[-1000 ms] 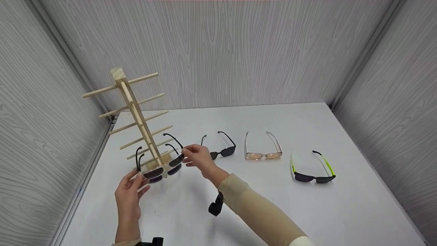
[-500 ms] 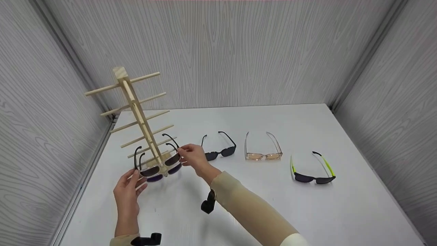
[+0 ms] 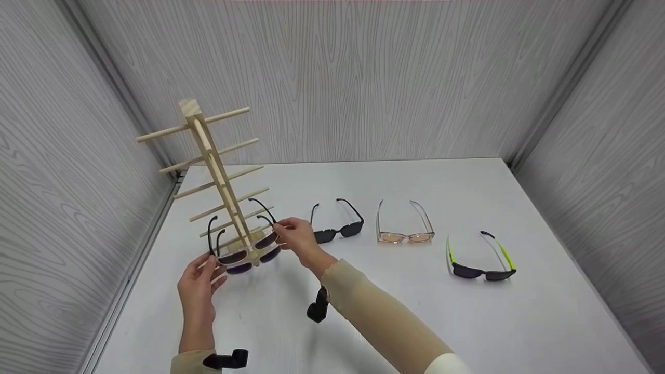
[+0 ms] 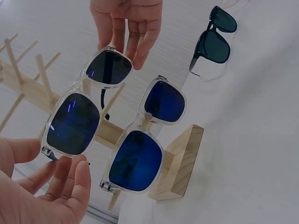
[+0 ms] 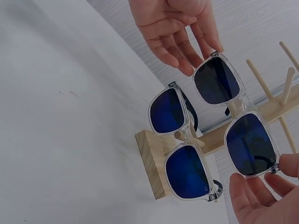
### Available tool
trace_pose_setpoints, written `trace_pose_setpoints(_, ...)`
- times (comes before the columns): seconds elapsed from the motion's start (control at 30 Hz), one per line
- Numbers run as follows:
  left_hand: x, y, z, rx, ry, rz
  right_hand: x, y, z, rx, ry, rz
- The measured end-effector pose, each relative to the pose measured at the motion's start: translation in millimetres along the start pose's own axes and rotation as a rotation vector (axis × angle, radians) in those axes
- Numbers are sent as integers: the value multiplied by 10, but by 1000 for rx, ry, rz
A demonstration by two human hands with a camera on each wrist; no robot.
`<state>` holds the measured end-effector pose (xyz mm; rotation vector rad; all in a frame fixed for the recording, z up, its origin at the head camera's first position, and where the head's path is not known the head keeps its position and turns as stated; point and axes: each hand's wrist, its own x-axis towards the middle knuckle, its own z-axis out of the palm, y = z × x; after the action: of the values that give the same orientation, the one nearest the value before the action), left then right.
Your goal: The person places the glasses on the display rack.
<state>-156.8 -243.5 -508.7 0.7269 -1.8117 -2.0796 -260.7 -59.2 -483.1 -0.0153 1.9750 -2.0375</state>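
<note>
Both hands hold a pair of clear-framed sunglasses with dark lenses and black temples, one hand at each end. My left hand pinches the left hinge area, thumb and fingers around it. At the opposite hinge, my right hand pinches the frame. The bridge overlaps the post of a wooden glasses rack, with the temples pointing back past it. Just below, a second clear-framed pair with blue lenses sits on the rack's lowest peg, close to the wooden base.
On the white table, right of the rack, lie black sunglasses, clear-framed glasses with orange-tinted lenses and black sunglasses with neon-yellow temples. Bare pegs stick out higher up the rack. Grey wood-grain panels enclose the table.
Both hands have brought the held sunglasses slightly left, closer to the rack's post, keeping their grip. The head view has shifted a little. The other glasses have stayed in place.
</note>
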Motion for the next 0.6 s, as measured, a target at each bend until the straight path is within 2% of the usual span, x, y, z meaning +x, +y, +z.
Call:
trace_pose_setpoints(0.2, 8, -31, 14, 7, -7, 3, 7, 36, -49, 18, -3, -18)
trace_pose_setpoints(0.33, -4, -63, 12, -1, 7, 46, 10, 66, -76, 18, -6, -19)
trace_pose_setpoints(0.37, 19, -99, -9, -44, -5, 63, 12, 76, -83, 19, -6, -17)
trace_pose_setpoints(0.43, 9, -113, -20, -48, 7, 72, 13, 92, -102, 20, -3, -9)
trace_pose_setpoints(0.57, 2, -143, -55, -66, 21, 29, 6, 121, -156, -4, 15, 9)
trace_pose_setpoints(0.6, -27, -120, -44, -29, 38, 7, 4, 124, -172, -11, 19, 13)
